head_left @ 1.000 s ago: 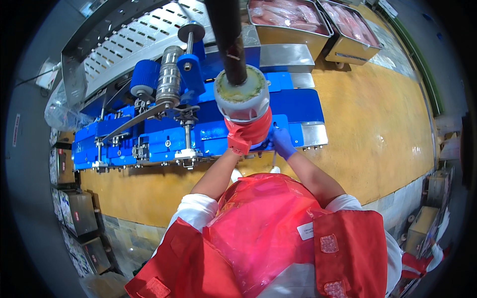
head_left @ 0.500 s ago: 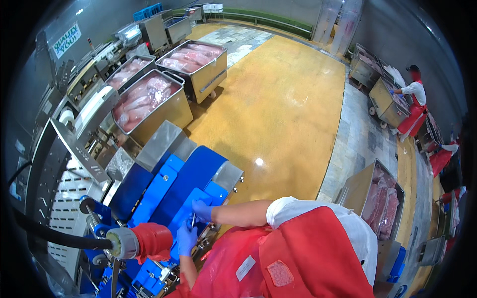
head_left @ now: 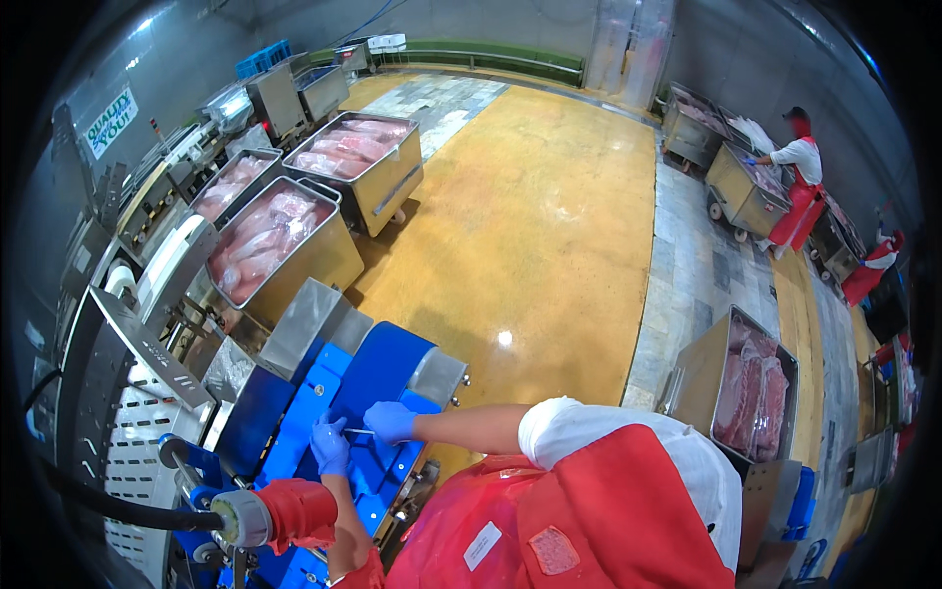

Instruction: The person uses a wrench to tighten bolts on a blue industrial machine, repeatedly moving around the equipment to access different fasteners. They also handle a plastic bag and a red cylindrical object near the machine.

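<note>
Both my hands wear blue gloves and are above the blue conveyor machine [head_left: 378, 358]. My left hand [head_left: 330, 447] is closed at one end of a thin, light metal rod [head_left: 357, 431]. At the rod's other end, my right hand [head_left: 391, 421] is curled with its fingers closed round it. The rod lies roughly level across the gap between the hands. What kind of tool it is, I cannot make out. Beneath the hands is a blue panel along the machine's near side, with bolts and metal fittings at its edge.
A red connector [head_left: 302, 512] on a black cable hangs at lower left. Steel bins of bagged meat [head_left: 270, 240] stand beyond the machine; another meat bin [head_left: 751, 393] is at right. A co-worker [head_left: 803, 182] in a red apron stands at a far-right bin. Yellow floor [head_left: 530, 226] stretches ahead.
My hands have moved slightly apart, the left one going left and up along the machine. The rod now shows between them. The whole view has shifted a little.
</note>
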Demonstrator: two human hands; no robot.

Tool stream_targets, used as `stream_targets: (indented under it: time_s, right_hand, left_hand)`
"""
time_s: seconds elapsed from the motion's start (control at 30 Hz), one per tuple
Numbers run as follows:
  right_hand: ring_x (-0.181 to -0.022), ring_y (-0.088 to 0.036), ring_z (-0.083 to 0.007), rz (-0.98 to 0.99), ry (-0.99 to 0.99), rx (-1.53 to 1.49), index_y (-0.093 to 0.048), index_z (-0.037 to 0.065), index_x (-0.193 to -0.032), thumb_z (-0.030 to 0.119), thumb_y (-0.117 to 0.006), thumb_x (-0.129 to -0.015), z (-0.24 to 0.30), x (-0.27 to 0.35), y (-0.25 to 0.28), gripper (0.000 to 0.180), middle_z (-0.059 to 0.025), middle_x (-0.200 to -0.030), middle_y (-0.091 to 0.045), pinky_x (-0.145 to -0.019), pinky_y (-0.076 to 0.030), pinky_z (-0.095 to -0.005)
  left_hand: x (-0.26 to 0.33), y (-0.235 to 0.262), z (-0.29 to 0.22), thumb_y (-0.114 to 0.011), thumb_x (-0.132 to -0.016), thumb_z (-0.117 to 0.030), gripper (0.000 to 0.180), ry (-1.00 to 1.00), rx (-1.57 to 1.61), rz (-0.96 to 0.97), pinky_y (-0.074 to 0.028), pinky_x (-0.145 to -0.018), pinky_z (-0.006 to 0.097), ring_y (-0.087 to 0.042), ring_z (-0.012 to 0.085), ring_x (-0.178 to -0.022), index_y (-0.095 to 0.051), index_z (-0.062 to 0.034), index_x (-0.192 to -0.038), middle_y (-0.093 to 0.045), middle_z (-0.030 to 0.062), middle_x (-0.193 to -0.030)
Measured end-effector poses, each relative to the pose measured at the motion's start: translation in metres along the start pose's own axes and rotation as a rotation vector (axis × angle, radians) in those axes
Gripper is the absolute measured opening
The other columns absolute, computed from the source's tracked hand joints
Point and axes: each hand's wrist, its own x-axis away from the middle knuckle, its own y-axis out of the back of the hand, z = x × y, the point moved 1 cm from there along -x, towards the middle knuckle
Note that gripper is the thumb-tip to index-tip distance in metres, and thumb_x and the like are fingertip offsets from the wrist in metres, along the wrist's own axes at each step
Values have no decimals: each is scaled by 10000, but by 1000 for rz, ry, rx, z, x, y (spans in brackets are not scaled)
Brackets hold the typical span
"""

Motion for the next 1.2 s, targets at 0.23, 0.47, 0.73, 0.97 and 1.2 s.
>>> stream_targets:
  time_s: [0.23,0.47,0.73,0.97,1.2]
  right_hand:
    - [-883,-690,-395,-83,-391,-313,-720,10,-910,141,-655,-755,3,2,-6,214,-234,-928,-701,-741,-555,-469]
    - [-911,-698,-373,-50,-301,-283,-713,12,-985,107,-656,-767,-15,26,6,244,-234,-973,-702,-791,-559,-442]
    - [-733,-690,-340,-402,145,392,-729,42,-840,268,-693,-795,-42,52,62,233,-186,-819,-707,-619,-544,-442]
    - [-693,-672,-367,130,144,-38,-734,66,-763,233,-707,-760,-22,97,19,169,-159,-742,-700,-600,-516,-462]
    - [-754,-687,-355,87,384,-41,-698,50,-893,176,-673,-755,26,59,-39,189,-153,-836,-704,-644,-531,-462]
  left_hand:
    - [-10,-77,10,-642,-865,-119,339,722,768,172,-510,-878,421,-645,393,-1012,-636,37,-1166,-648,234,-1132]
    - [-35,-10,-88,-613,-866,-118,190,174,448,268,-532,-702,427,-704,341,-792,-682,41,-940,-700,225,-838]
    - [-5,-37,-100,-587,-873,-126,150,-167,75,343,-455,-719,559,-676,375,-864,-708,-107,-959,-704,171,-847]
    - [57,3,-97,-591,-801,-84,310,-385,98,275,-335,-1016,558,-486,346,-1285,-724,-205,-1054,-566,136,-1345]
    - [83,4,-42,-541,-840,-20,332,-172,428,179,-321,-1117,475,-420,425,-1347,-690,-85,-1130,-429,221,-1475]
